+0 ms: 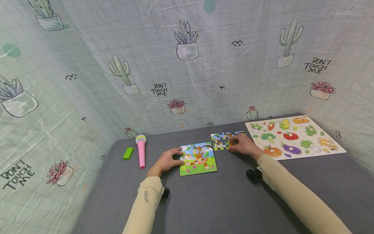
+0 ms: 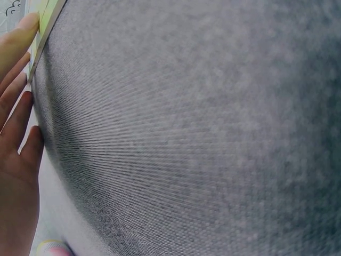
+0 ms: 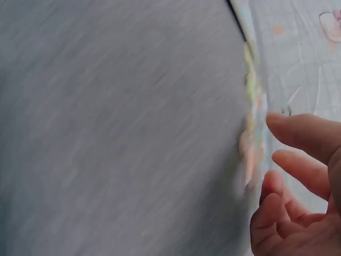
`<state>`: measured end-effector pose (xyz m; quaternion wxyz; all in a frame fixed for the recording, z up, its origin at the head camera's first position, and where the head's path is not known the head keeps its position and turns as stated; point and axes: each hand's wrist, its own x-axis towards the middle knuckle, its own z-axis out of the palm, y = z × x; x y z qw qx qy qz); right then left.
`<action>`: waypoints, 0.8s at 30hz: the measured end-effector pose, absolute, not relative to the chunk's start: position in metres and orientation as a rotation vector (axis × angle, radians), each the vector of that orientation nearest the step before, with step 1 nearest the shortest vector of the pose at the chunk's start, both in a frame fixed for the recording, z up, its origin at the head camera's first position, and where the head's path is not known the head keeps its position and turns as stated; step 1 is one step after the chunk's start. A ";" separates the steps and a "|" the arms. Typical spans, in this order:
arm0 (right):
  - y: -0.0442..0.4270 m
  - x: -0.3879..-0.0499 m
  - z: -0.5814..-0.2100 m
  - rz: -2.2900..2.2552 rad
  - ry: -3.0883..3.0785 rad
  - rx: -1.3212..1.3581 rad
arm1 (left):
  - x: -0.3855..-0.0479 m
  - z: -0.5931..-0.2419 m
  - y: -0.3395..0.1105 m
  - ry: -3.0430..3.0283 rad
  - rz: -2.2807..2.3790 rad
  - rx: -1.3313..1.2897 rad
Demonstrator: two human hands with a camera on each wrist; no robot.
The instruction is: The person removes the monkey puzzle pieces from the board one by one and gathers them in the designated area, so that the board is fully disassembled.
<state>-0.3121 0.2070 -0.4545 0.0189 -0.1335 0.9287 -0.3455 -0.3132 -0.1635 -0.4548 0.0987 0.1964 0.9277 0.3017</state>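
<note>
My left hand (image 1: 168, 161) touches the left edge of a square monkey picture puzzle board (image 1: 198, 160), its thumb and fingers spread along that side. In the left wrist view, the fingers (image 2: 18, 114) lie extended near the board's thin edge. Behind and right of the board lie interlocking jigsaw pieces (image 1: 219, 145) with matching colours. My right hand (image 1: 243, 145) is over the right part of these pieces and covers some of them. The right wrist view is blurred; there the thumb and fingers (image 3: 303, 133) are bent loosely and apart, with nothing visible between them.
A pink toy microphone (image 1: 141, 152) and a green block (image 1: 128, 153) lie on the left of the grey table (image 1: 204, 201). At the right is a large vegetable peg board (image 1: 318, 150). A cactus-print cloth (image 1: 193, 74) stands behind and at the sides.
</note>
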 end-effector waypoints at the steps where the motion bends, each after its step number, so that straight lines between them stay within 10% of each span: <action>1: 0.204 -0.312 -0.452 -1.087 2.871 -0.410 | -0.313 -0.454 -0.163 2.744 0.893 0.578; 24: 0.122 -0.288 -0.450 -1.303 2.618 -0.472 | -0.313 -0.457 -0.163 2.737 0.932 0.568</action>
